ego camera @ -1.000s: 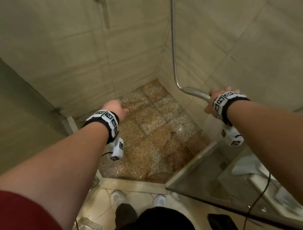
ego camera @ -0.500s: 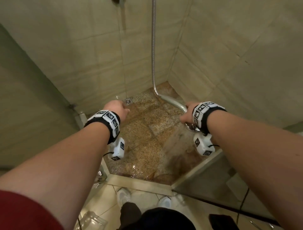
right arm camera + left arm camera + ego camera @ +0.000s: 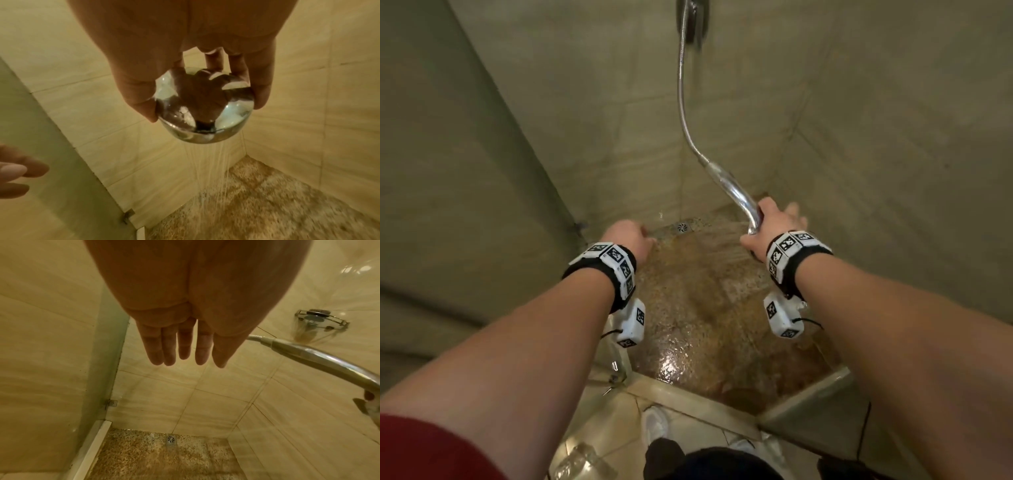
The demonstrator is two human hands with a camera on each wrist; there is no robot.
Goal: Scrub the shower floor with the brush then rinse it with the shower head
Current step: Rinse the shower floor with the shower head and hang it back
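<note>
Nearest, the person's shoes stand outside the curb (image 3: 688, 402). Over it, the left hand (image 3: 628, 238) hangs free, fingers (image 3: 180, 344) straight and loosely together, holding nothing. The right hand (image 3: 770, 228) has fingers and thumb curled round the shower head (image 3: 203, 107), face down, water falling onto the speckled shower floor (image 3: 705, 308), which glistens wet. Beyond lie the drain (image 3: 682, 227) by the back wall and the hose (image 3: 681, 99) rising to its wall fitting. No brush is visible.

Risks, as judged: a wet chrome head could twist in the grip and spray past the curb onto the outer floor; hose tension could pull it off aim.

Only the right wrist view shows the spray and the hold on the head; only the left wrist view shows a corner shelf (image 3: 322, 319).
</note>
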